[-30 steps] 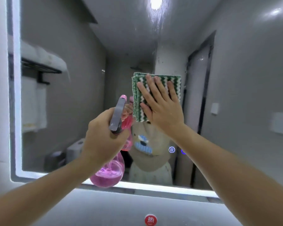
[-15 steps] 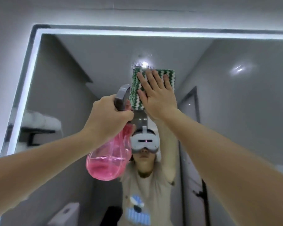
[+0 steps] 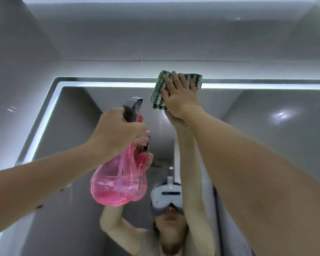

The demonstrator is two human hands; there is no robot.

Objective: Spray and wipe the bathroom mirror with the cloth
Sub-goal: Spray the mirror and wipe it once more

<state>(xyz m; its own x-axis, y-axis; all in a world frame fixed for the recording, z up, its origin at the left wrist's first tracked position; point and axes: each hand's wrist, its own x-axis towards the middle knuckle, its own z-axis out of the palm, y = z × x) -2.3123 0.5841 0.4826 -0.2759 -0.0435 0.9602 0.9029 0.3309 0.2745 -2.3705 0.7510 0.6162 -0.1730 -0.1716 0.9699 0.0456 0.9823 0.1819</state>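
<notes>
The bathroom mirror (image 3: 266, 126) fills the view, with a lit strip along its top and left edges. My right hand (image 3: 179, 95) presses a folded green-and-white striped cloth (image 3: 159, 89) flat against the glass at the mirror's top edge. The cloth overlaps the lit strip there. My left hand (image 3: 116, 133) grips the neck of a pink see-through spray bottle (image 3: 116, 185) with a grey trigger head, held in the air just left of and below the cloth. Pink liquid sits in the bottle's bottom. A wet streak runs down the glass below the cloth.
Grey wall tiles (image 3: 155, 34) rise above the mirror. The mirror reflects a person with both arms raised and a white headset (image 3: 166, 196), plus grey walls.
My right hand has slid the cloth upward, from the mirror's middle to its top edge. The left hand with the bottle has followed upward, and my view has tilted up.
</notes>
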